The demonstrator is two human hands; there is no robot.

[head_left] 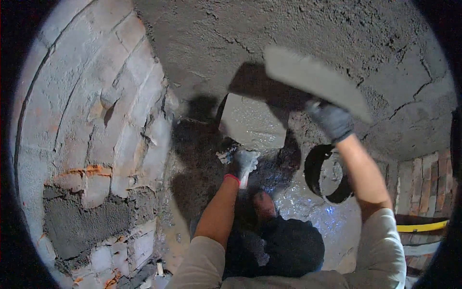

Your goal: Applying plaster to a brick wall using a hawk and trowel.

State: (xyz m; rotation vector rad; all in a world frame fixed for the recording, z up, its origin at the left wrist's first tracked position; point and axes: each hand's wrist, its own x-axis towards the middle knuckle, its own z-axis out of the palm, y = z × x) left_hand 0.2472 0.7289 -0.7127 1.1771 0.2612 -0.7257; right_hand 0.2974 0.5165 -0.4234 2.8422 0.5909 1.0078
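Observation:
My left hand [245, 163], in a grey glove with a red cuff, is closed at the near edge of a squarish hawk [231, 108]. A pale handle end [244, 181] sticks out below the fist. Wet, shiny grey mortar [255, 126] covers the hawk's face. Up and to the right, my right hand [331, 119], in a dark grey glove, is wrapped round the grip of a long, flat plastering trowel [315, 79]. Motion blurs the trowel's blade, which is close to the rough mortar-coated wall [207, 38]; whether it touches cannot be told.
A curved brick wall [110, 96] rises at left, with a darker mortar patch [91, 221] low on it. Below my right forearm is a round black pipe or ring [315, 173] on the wet floor [317, 212]. A yellow curved strip [421, 227] lies at right by more brickwork [423, 185].

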